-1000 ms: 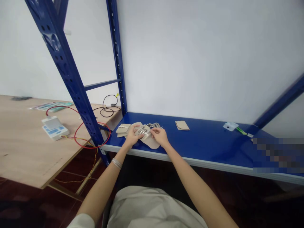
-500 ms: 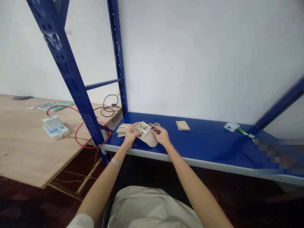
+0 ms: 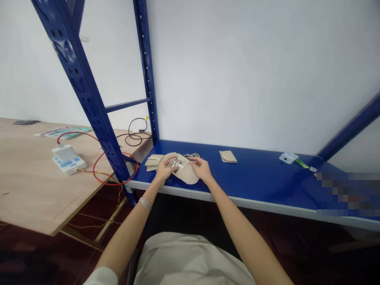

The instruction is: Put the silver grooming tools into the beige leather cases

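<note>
My left hand (image 3: 164, 169) is closed around the left side of an opened beige pouch (image 3: 189, 175), thumb across its front. Several small metal tools (image 3: 175, 162) sit in a row in the pouch, and its rounded flap hangs towards me. At the pouch's upper right edge, the fingers of my right hand (image 3: 202, 168) are pinched together; a thin dark thing shows at their tips, too small to name. Just behind lies a pile of loose metal tools (image 3: 193, 154), partly hidden by my hand. Left of my left hand are stacked beige pouches (image 3: 153, 162).
Another folded beige pouch (image 3: 228, 156) lies on the blue shelf (image 3: 252, 178). Further right are a white item (image 3: 288, 158) and a green-handled tool (image 3: 302, 163). A blue upright (image 3: 84, 91) separates the shelf from a wooden table (image 3: 35, 178) bearing a white device (image 3: 69, 160) and cables.
The pouch has been spread wider and tilted, so more of its left part and flap shows. My right fingers have shifted slightly at its upper edge.
</note>
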Available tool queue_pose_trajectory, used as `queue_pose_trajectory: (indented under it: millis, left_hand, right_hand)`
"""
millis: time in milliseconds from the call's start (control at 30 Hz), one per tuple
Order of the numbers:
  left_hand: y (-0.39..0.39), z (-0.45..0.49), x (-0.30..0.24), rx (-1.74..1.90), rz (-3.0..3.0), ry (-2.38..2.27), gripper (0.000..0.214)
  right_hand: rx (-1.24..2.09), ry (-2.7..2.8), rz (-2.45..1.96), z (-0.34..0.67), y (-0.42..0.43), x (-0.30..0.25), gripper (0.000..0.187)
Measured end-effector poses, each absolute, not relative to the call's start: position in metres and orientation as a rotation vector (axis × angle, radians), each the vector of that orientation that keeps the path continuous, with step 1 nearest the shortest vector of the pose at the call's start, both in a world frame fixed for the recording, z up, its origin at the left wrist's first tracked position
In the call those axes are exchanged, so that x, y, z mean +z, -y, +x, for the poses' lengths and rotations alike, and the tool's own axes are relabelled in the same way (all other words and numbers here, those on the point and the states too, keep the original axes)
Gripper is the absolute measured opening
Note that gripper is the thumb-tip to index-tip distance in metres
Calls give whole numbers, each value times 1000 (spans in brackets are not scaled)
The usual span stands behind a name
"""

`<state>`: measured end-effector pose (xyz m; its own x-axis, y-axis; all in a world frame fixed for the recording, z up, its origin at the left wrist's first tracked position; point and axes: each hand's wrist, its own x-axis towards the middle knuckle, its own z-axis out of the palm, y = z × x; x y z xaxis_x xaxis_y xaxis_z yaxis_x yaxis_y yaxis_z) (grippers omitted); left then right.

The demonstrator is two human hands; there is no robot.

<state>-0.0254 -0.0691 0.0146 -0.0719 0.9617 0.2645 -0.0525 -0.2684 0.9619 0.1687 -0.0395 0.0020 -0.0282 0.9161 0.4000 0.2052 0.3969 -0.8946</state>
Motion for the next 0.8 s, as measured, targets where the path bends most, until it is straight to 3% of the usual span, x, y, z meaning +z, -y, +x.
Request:
queue_pose_trajectory:
  millis: [333,467,600,800]
  left_hand:
    - [66,-25,12,1458,1245,-1098,56]
    - [65,-26,9,1440,1249,-1048,57]
    - [65,-26,9,1449,1324,-1000,56]
    - [61,-25,9,1451,1160,-1010,56]
  right_hand:
    - [1125,1268,-1011,168,49,15,18]
    - [1339,1196,-906,169,51,19,22]
    - [1278,1350,-834,171,53,20,32]
    - [1095,1385,-995,169,49,14,18]
